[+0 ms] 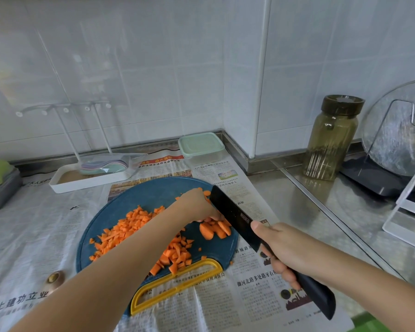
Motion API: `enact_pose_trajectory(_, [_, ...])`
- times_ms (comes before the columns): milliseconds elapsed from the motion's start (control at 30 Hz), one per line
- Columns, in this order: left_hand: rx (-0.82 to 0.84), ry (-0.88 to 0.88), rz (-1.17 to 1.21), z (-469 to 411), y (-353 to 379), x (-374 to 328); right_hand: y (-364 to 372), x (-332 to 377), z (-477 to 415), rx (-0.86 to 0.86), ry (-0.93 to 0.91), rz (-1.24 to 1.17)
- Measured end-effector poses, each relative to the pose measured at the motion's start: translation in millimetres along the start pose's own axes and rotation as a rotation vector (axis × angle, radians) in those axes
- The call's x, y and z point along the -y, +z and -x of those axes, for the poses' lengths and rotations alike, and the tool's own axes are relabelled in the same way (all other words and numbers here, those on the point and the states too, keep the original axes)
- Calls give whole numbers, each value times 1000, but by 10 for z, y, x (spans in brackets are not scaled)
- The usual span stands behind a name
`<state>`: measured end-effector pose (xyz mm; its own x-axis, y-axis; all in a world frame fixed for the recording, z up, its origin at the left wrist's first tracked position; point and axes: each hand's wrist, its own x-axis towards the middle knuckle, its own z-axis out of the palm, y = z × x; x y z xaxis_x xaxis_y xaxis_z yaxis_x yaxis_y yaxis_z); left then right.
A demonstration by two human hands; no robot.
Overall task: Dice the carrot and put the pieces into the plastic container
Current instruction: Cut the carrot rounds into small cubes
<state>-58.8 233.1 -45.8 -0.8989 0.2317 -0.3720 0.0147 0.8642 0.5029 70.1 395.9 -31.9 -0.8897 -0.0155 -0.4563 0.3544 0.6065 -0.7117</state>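
Observation:
A round blue cutting board (134,200) with a yellow handle lies on newspaper. Diced carrot (127,228) is heaped on its left and front. Several larger carrot slices (213,230) lie at its right. My left hand (198,203) holds those slices down with curled fingers. My right hand (288,250) grips the handle of a black cleaver (233,213), whose blade stands right beside the left fingers, over the slices. The plastic container (201,147), clear with a pale green lid on, stands at the back by the wall.
A white tray (89,179) with pastel spoons and a rack stands back left. A carrot end (55,279) lies front left on the newspaper. A glass jar (331,137), a pot lid in a stand (398,130) and a white rack (407,212) occupy the steel counter at right.

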Motion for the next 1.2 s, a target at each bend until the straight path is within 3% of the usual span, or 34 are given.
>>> enact_pose_trajectory(433, [102, -35, -129, 11, -3, -104, 190, 149, -95, -89, -17, 315])
enact_pose_trajectory(733, [57, -47, -104, 77, 7, -101, 110, -34, 21, -55, -19, 197])
enact_pose_trajectory(933, [172, -109, -93, 134, -29, -154, 228, 55, -31, -144, -112, 398])
enact_pose_trajectory(1033, [94, -96, -122, 137, -14, -127, 313, 66, -86, -180, -166, 449])
enact_pose_trajectory(1200, [118, -118, -214, 179, 6, -202, 254, 67, -136, -131, -106, 374])
